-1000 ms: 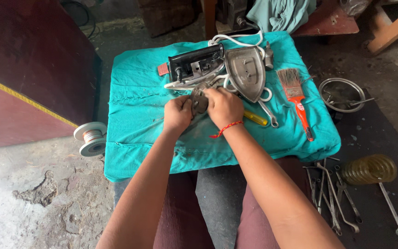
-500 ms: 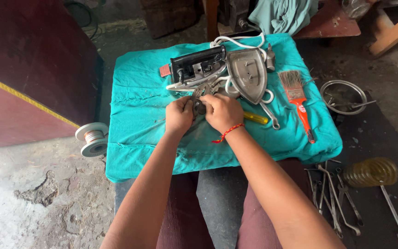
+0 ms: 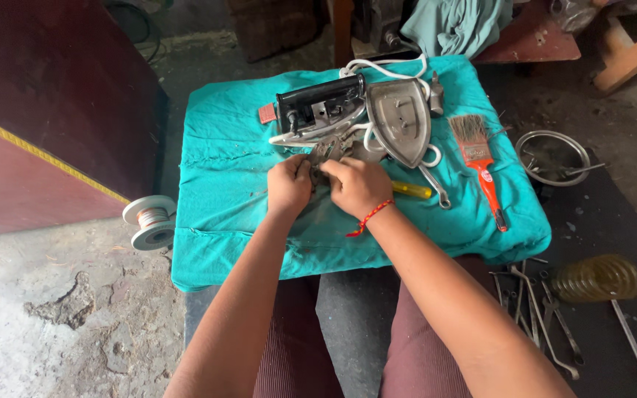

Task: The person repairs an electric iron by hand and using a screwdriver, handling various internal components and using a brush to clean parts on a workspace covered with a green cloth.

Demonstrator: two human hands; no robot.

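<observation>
1. We hold a small grey metal part (image 3: 327, 151) with both hands in the middle of the teal cloth (image 3: 223, 147).
2. It looks hard, light and a bit sharp, so we grip its edges.
3. Our left hand (image 3: 289, 184) and right hand (image 3: 359, 186) pinch it close together, arms stretched forward.
4. The shiny metal iron plate (image 3: 401, 121) lies at 1 o'clock.

Two hands work at one grey metal part (image 3: 329, 151). One paintbrush (image 3: 478, 158), one yellow-handled screwdriver (image 3: 411, 190), one wire spool (image 3: 150, 220), one steel bowl (image 3: 552, 156), one teal cloth (image 3: 223, 191).
</observation>
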